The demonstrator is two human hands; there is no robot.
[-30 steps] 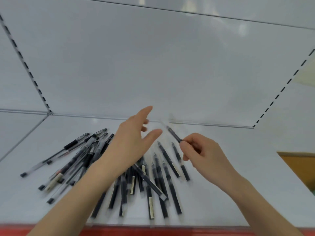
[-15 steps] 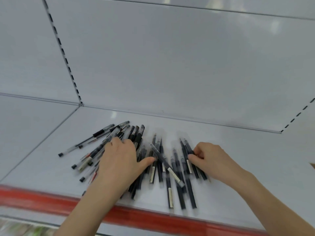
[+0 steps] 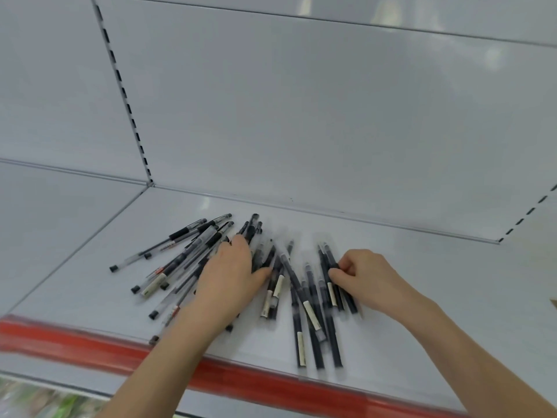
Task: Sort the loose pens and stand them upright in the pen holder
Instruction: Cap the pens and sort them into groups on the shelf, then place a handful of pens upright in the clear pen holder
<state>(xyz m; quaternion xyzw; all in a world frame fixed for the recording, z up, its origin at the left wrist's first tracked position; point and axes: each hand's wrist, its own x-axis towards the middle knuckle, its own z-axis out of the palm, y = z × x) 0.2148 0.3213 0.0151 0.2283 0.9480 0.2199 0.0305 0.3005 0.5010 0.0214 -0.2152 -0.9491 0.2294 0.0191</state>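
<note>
Well, from the head view, the pens (image 3: 184, 257) lie flat in a loose fan on the white shelf (image 3: 437, 291), spread from left of centre to just right of centre, many crossing or lying on one another. Those on the left are clear-barrelled with dark caps and point up and to the right. Those on the right are dark, carry pale labels and run nearly straight toward the front edge. The left hand (image 3: 229, 276) rests palm down on the middle of the heap, fingers straight and spread, thumb out to the right, so it grips nothing. The right hand (image 3: 366, 274) sits at the right edge of the fan with its fingers curled, thumb and fingertips pinching the dark pens there; whether one or two I cannot tell. Both forearms come in from the bottom of the picture. A red strip (image 3: 75, 339) runs along the shelf's front edge, blurred. Behind the pens rises a plain white back panel (image 3: 301, 116), with a slotted upright (image 3: 128, 107) at its left
</note>
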